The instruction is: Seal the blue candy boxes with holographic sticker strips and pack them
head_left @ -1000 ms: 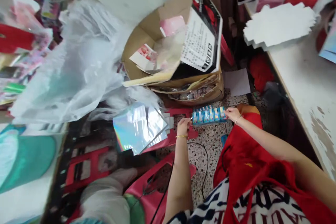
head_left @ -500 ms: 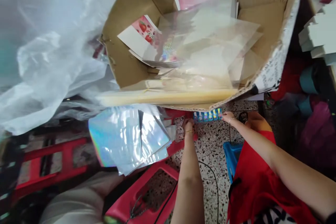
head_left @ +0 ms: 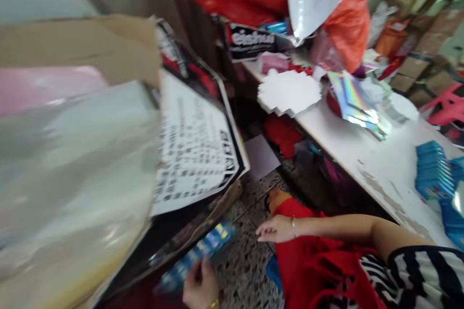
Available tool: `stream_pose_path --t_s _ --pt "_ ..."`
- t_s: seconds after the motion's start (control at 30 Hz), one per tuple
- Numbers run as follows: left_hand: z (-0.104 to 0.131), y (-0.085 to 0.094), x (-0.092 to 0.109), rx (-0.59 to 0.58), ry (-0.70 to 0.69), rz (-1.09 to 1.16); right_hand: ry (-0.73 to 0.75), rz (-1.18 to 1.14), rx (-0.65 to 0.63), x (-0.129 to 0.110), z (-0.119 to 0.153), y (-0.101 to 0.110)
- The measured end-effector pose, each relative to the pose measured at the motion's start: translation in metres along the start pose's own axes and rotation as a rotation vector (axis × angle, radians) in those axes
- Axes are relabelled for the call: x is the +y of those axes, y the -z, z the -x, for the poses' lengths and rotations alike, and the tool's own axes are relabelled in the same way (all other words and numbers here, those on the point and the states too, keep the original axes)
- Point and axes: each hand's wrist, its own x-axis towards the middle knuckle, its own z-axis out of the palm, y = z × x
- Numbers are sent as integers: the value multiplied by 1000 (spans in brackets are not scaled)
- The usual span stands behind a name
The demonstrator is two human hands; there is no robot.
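My left hand [head_left: 201,282], smeared by motion, pinches the edge of a strip of shiny blue packets [head_left: 212,241] low in the head view. The strip slants up to the right, above the speckled floor, beside the large cardboard box. My right hand [head_left: 275,229], with a thin bracelet at its wrist, is apart from the strip. Its fingers are loosely stretched and hold nothing. Behind it is red cloth [head_left: 300,260] over my legs.
The cardboard box [head_left: 195,140] with clear plastic sleeves [head_left: 90,174] fills the left side. To the right, a white table [head_left: 348,159] bears a stack of white cards [head_left: 290,91], holographic sheets [head_left: 353,101] and stacked blue packets [head_left: 433,169]. Orange bags [head_left: 348,19] stand behind.
The view has swung right, bringing the table into sight. My right hand has let go of the strip's right end and moved away; my left hand still has the strip, now tilted.
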Motion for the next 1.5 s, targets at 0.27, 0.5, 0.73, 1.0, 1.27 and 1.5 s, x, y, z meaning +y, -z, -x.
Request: stream_pose_path --t_s 0.27,0.5,0.73,1.0,1.27,1.5 --pt "74 -139 224 -714 -701 259 -29 -179 515 46 190 66" --pt "87 -258 355 -929 -650 290 -66 -253 851 70 288 74" --pt "-17 -279 434 -232 -1029 -359 -212 -449 1052 107 341 72" --pt "-92 -277 478 -296 -1148 -1189 -255 -508 1111 122 337 74" --pt "-98 -272 486 -318 -1213 -1353 -309 -466 1104 137 335 74" --pt "-98 -267 483 -348 -1271 -1352 -294 -471 1043 147 341 69"
